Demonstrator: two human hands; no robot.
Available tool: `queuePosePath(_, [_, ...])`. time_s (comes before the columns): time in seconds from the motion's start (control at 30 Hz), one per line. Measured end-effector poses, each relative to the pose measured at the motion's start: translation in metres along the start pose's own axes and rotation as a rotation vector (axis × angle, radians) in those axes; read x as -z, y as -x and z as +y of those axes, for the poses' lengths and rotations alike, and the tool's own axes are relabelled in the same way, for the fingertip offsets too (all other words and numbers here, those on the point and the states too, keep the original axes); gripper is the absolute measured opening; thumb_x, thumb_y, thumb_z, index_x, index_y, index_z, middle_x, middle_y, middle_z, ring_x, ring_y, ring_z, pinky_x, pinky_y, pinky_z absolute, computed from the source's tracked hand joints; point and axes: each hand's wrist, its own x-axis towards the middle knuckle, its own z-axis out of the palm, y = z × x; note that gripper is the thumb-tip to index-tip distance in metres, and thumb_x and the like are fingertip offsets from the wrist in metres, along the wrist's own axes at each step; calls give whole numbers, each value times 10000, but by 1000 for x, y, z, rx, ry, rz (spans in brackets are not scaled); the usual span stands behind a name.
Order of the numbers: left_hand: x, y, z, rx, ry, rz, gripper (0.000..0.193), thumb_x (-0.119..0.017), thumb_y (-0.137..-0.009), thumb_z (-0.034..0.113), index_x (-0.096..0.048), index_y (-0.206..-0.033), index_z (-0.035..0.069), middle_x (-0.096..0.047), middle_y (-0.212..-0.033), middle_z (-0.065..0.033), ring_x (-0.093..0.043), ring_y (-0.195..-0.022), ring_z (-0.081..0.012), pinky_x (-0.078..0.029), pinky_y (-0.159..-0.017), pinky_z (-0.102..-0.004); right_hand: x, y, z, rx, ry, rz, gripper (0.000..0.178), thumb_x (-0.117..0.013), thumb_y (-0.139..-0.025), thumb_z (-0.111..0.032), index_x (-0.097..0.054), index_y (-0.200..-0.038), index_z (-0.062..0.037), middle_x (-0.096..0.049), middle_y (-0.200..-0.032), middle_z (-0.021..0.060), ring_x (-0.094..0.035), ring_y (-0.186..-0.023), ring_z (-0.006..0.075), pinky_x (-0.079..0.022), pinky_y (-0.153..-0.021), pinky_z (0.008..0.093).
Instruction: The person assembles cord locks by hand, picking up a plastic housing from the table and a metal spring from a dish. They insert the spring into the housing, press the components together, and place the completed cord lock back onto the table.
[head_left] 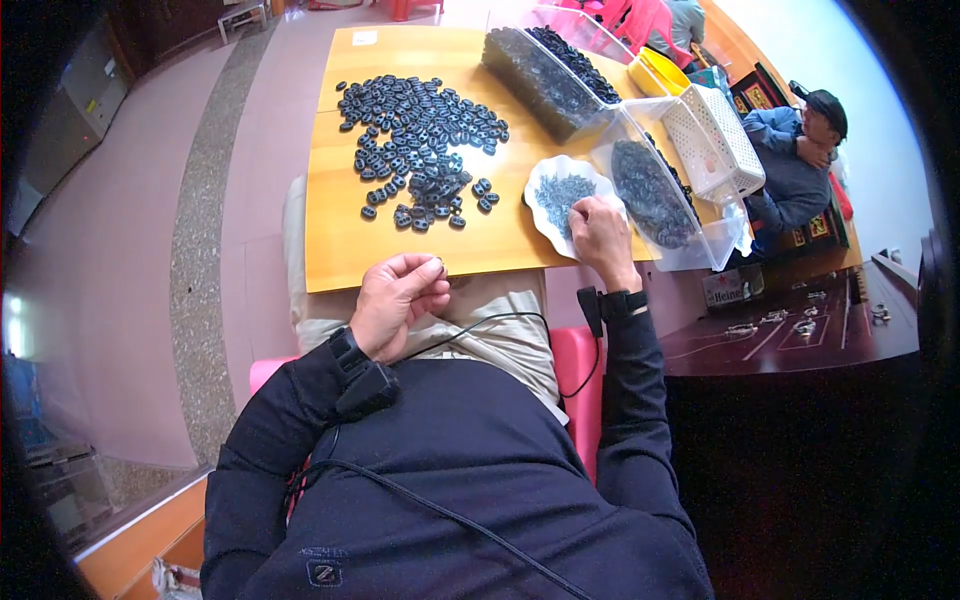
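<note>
My right hand (600, 232) curled over white dish (566, 200) of small grey parts (560, 192) near table's (340, 250) right edge, fingertips in parts. My left hand (398, 300) at near edge, fingers pinched; held piece too small to tell. Black pieces (420, 150) heaped mid-table.

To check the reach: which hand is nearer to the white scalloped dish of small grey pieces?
Right. The right hand rests on the white scalloped dish; the left hand is apart, at the table's near edge.

Beyond your work you see a white perforated plastic basket (715, 140), a yellow plastic bowl (660, 72), and a seated person in a cap (800, 160) at the far right.
</note>
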Motion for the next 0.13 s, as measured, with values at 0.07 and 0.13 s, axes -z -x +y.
queuePosePath(0.07, [1,0,-1,-7,-14,-8,104,-615,-917,134,-607,-957,38,-637,-832,-41,-628,-725,-122,-560,-685,-276,0,-1,1,-1,1,14,174,-591,-851,-173,-662,-854,-14,-643,-885,180,-616,-867,366,-485,-757,431])
queuePosePath(0.13, [2,0,-1,2,-9,-14,118,-618,-917,142,-604,-972,38,-639,-850,-48,-631,-738,-124,-560,-686,-278,2,0,3,-61,17,9,237,-598,-877,-243,-643,-960,-26,-636,-931,211,-614,-878,390,-483,-771,429])
